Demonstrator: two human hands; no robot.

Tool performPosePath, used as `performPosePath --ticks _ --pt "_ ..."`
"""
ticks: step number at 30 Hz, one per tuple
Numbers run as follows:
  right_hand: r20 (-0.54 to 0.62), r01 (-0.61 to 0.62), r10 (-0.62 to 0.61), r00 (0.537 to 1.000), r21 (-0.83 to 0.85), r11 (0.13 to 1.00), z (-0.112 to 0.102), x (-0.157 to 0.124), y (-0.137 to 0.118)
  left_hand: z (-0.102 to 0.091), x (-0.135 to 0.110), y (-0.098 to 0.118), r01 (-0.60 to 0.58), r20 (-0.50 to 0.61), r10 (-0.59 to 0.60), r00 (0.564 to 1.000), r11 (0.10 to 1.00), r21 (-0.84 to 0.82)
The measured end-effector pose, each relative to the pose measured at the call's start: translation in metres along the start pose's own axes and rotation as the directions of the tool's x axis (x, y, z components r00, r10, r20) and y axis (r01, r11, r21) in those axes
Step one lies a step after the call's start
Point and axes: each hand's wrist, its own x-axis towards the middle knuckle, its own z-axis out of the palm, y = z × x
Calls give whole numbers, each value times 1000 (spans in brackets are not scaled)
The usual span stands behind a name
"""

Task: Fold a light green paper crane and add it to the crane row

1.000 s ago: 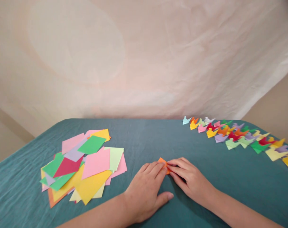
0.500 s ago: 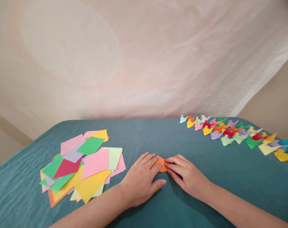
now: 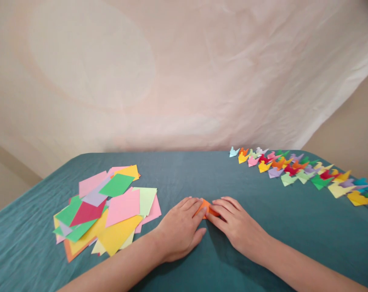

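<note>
A small folded piece of orange paper [image 3: 206, 204] lies on the table between my hands, partly covered by fingers. My left hand [image 3: 179, 229] rests flat over its left side, fingers stretched out and pressing it down, the thumb apart from it on the cloth. From the right, my right hand [image 3: 234, 219] pinches the paper's right part between thumb and bent fingers. How the folds underneath run is hidden by the fingers.
To the left, loose sheets of coloured paper [image 3: 123, 207] overlap in a pile. Several folded paper birds [image 3: 289, 178] stand in rows at the right. A dark green cloth [image 3: 184, 174] covers the table, and a pale fabric backdrop [image 3: 184, 81] hangs behind it.
My right thumb has moved left across the orange paper, and the fingers have lifted and spread slightly. The left thumb has drawn back a little. The paper's visible shape has changed.
</note>
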Motion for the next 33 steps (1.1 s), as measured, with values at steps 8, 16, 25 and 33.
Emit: performPosePath --ticks 8,16,25,33 --pt "-3 -1 1 1000 -43 999 -2 -1 -2 -1 1 1 0 7 0 1000 1000 30" --pt "82 -106 120 989 -164 981 -11 -6 -4 2 0 0 -1 -3 2 1000 999 51" --pt "106 -159 194 975 -272 949 -17 -10 0 -1 1 -1 -20 -22 21 1000 998 55" --pt "15 -146 152 988 -202 969 -21 -5 5 -3 0 0 -18 -31 20 999 998 58"
